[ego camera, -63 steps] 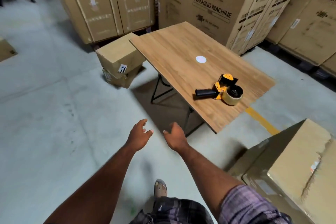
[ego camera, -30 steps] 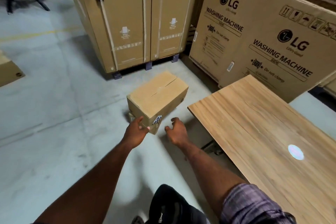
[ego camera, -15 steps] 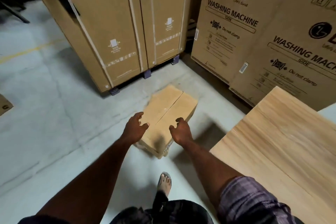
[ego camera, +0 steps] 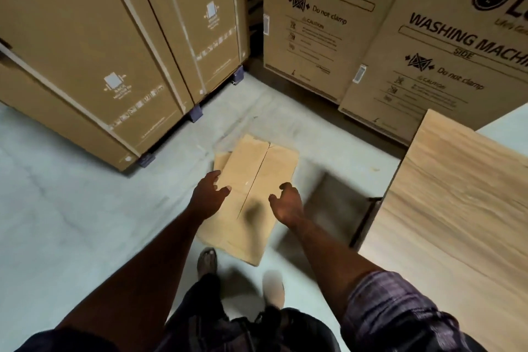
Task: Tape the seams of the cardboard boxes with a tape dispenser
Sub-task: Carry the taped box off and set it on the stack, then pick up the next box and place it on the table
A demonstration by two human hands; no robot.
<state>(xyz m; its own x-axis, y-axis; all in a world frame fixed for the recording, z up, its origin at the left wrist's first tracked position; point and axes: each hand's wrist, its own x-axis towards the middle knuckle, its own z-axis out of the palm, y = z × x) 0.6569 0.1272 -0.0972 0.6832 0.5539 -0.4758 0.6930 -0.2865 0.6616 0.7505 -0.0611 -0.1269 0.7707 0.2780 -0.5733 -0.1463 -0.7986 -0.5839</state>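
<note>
— Where's the box (ego camera: 257, 168)?
— On the floor (ego camera: 85, 208) at my 12 o'clock, its seam running away from me.
— And your hands?
— Left hand (ego camera: 210, 196) at its 9 o'clock edge and right hand (ego camera: 287, 203) at its 3 o'clock edge. Fingers are loosely spread and grip nothing. I can't tell whether they touch it. The desk (ego camera: 457, 208) is at my 3 o'clock.

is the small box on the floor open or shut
Shut: the small box has both top flaps lying flat, meeting along a centre seam.
</note>
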